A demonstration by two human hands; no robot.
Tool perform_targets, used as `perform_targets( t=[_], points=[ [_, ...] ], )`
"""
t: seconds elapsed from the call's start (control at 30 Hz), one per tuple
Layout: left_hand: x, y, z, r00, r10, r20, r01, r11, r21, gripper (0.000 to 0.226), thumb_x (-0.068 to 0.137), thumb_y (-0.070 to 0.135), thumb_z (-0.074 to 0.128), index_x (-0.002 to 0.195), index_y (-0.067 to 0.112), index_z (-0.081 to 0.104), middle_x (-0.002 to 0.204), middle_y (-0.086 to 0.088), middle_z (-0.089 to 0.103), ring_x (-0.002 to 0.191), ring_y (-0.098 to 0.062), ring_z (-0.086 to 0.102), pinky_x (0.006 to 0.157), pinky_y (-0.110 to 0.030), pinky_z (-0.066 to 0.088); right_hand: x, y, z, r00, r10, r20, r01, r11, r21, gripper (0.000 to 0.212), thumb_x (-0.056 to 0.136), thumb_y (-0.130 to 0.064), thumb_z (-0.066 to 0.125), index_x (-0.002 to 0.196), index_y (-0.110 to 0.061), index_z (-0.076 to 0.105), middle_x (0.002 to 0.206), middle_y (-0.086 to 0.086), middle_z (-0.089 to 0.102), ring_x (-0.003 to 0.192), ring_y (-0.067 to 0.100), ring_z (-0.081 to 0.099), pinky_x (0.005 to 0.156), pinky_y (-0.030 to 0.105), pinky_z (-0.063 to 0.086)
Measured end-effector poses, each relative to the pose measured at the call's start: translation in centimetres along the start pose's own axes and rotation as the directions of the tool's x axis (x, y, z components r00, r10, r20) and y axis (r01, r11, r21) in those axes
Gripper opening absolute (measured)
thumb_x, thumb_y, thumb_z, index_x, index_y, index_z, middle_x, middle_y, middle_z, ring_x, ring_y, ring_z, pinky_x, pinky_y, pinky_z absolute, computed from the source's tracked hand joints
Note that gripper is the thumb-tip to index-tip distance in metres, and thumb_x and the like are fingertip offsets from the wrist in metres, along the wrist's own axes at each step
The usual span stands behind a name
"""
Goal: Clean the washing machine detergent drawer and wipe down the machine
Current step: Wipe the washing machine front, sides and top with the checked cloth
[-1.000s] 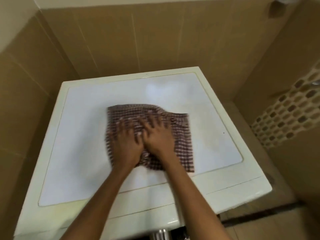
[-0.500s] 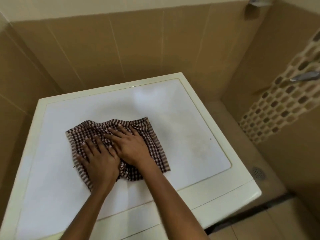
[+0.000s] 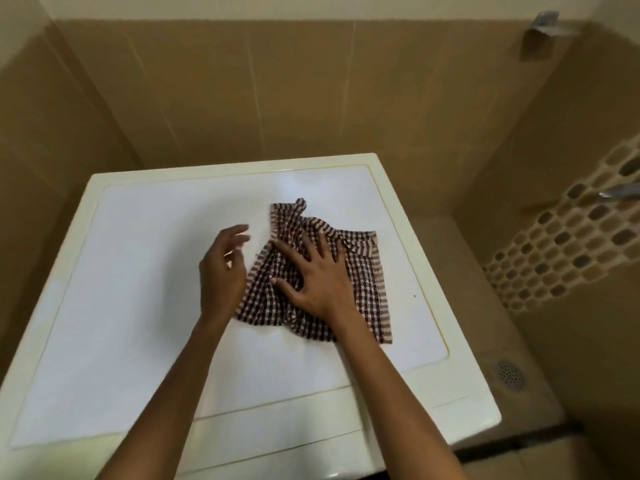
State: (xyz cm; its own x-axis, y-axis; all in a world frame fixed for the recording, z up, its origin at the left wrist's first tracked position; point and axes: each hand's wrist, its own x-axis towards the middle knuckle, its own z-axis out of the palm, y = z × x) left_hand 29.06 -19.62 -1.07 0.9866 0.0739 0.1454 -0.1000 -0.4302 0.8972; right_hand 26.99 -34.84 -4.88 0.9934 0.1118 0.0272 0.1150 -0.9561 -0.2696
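Pressing flat, your right hand (image 3: 317, 275) is pinning the checked cloth (image 3: 367, 289); your left hand (image 3: 220, 271), at its nine o'clock, is hovering empty. One-handed, you're risking bunching it, skipping patches.

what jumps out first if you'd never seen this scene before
The checked cloth lies crumpled on the white washing machine top, right of centre, with the right hand spread flat on it. The left hand hangs open just beside the cloth's left edge, holding nothing. Off to the right, a mosaic tile strip runs above a floor drain.
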Motion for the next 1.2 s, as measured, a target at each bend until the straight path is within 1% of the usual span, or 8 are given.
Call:
perform_targets(
  t=[0.1,0.3,0.5,0.7,0.83,0.97,1.07,1.2],
  points=[
    [-2.9,-2.0,-1.2,0.998,0.012,-0.066,-0.002,0.988,0.153,0.039,0.09,-0.01,0.04,0.12,0.008,0.058,0.121,-0.011,0.061,0.114,-0.023,0.056,0.093,-0.024,0.041,-0.9,-2.1,0.4,0.994,-0.108,-0.009,0.108,0.993,0.039,0.049,0.093,-0.055,0.033,0.14,-0.051,0.022,0.157,0.006,0.014,0.144,0.035,0.002,0.111,0.056,-0.008],
    [-6.2,-3.0,0.5,0.997,0.065,-0.038,-0.054,0.973,0.224,0.038,0.099,0.016,0.038,0.135,0.007,0.045,0.136,-0.006,0.051,0.125,-0.016,0.046,0.1,-0.019,0.032,-0.6,1.7,-0.7,0.972,-0.208,-0.109,0.223,0.963,0.15,0.05,0.073,-0.026,0.035,0.112,-0.016,0.065,0.123,0.01,0.06,0.113,0.03,0.057,0.095,0.043,0.045],
    [-6.0,-3.5,0.9,0.992,0.058,0.11,-0.106,0.86,0.5,0.044,0.097,0.019,0.042,0.139,0.006,0.04,0.144,-0.013,0.041,0.136,-0.027,0.035,0.115,-0.039,0.025,-5.5,4.8,-1.5,0.957,-0.188,-0.221,0.171,0.981,-0.093,0.04,0.072,-0.03,0.04,0.105,-0.025,0.061,0.106,0.004,0.06,0.096,0.023,0.05,0.079,0.033,0.033],
    [-5.9,-3.5,1.0,0.986,0.042,0.164,-0.131,0.803,0.581,0.049,0.097,0.018,0.042,0.143,0.006,0.032,0.152,-0.01,0.029,0.143,-0.022,0.023,0.117,-0.029,0.008,-7.7,11.2,-4.0,0.945,0.169,-0.282,-0.203,0.974,-0.097,0.035,0.075,-0.014,0.048,0.107,-0.019,0.062,0.107,0.012,0.059,0.093,0.03,0.054,0.075,0.037,0.041],
    [-5.9,-3.6,1.3,0.988,0.051,0.146,-0.132,0.776,0.617,0.052,0.095,0.027,0.033,0.14,0.001,0.037,0.148,-0.016,0.036,0.139,-0.028,0.031,0.117,-0.038,0.016,-6.8,12.1,-5.2,0.829,0.431,-0.357,-0.461,0.887,0.002,0.033,0.084,0.003,0.046,0.112,-0.008,0.058,0.112,0.02,0.051,0.092,0.032,0.046,0.072,0.034,0.038],
    [-6.0,-3.6,1.5,0.986,0.078,0.149,-0.156,0.754,0.638,0.066,0.089,0.036,0.017,0.136,-0.002,0.043,0.142,-0.02,0.043,0.134,-0.032,0.04,0.113,-0.042,0.023,-3.8,6.8,-6.4,0.725,0.489,-0.485,-0.395,0.872,0.289,0.03,0.086,0.004,0.046,0.113,-0.001,0.058,0.124,0.024,0.047,0.102,0.035,0.048,0.082,0.032,0.043],
    [-5.9,-3.8,1.4,0.985,0.087,0.15,-0.164,0.749,0.642,0.06,0.091,0.032,0.023,0.135,-0.003,0.044,0.141,-0.02,0.044,0.133,-0.033,0.041,0.112,-0.043,0.024,-2.2,2.0,-6.2,0.864,0.302,-0.403,-0.179,0.932,0.315,0.025,0.084,-0.008,0.051,0.106,-0.005,0.062,0.122,0.018,0.05,0.098,0.033,0.054,0.081,0.04,0.05],
    [-5.8,-3.4,1.3,0.983,0.07,0.172,-0.165,0.755,0.635,0.055,0.09,0.025,0.03,0.137,-0.001,0.042,0.143,-0.019,0.042,0.136,-0.031,0.037,0.114,-0.042,0.019,-2.7,0.9,-2.2,0.983,-0.004,-0.183,0.011,0.999,0.034,0.041,0.084,-0.029,0.047,0.122,-0.022,0.06,0.128,0.011,0.052,0.108,0.029,0.051,0.086,0.041,0.047]
  ],
)
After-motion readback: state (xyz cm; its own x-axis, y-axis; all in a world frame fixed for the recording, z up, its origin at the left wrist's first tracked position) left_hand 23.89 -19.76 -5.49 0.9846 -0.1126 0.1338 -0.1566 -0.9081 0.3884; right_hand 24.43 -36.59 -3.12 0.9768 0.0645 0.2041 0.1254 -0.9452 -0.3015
